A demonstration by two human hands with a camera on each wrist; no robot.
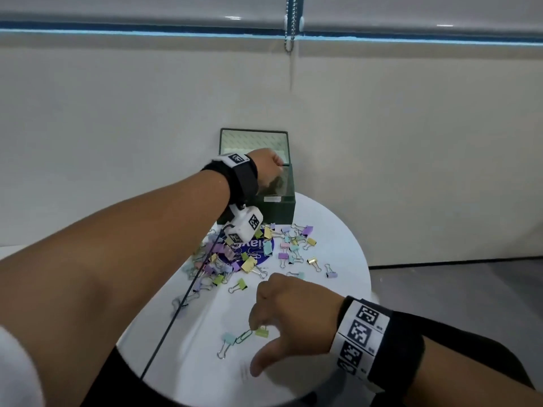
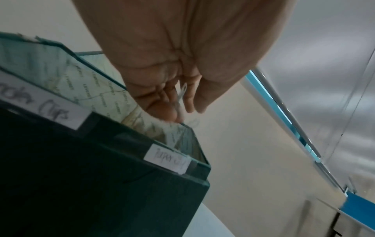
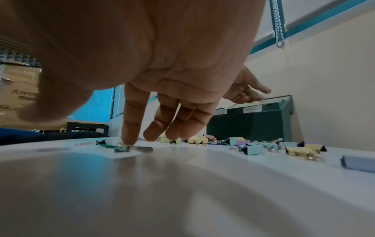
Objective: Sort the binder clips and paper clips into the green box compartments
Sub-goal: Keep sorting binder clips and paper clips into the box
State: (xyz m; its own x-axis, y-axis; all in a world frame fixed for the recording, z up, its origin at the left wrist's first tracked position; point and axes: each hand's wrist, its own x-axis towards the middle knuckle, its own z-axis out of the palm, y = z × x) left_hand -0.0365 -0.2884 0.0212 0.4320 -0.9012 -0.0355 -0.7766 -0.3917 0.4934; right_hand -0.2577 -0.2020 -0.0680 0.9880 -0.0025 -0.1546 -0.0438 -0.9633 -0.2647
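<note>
The left hand [image 2: 172,67] pinches a pale paper clip [image 2: 182,94] over the green box [image 1: 277,205] compartment labelled paper clips, contents hidden, while the right hand [image 1: 289,315], fingers spread, presses a green paper clip [image 1: 244,337].

Wall [image 1: 147,142]: plain cream, runs the full width behind the table.
Window band [image 1: 117,31]: thin strip of blue-lit glass along the wall's top.
Roller blinds [image 1: 411,13]: pale grey, two panels drawn down almost fully.
Bead chain [image 1: 291,22]: metal, hangs between the two blinds, looped at the bottom.
Table [image 1: 338,230]: round, white, glossy, set close against the wall.
Floor [image 1: 470,277]: grey, visible right of the table.
Cardboard boxes [image 3: 18,89]: stacked far left, printed lettering, blurred.
Light: dim, even, cool.
</note>
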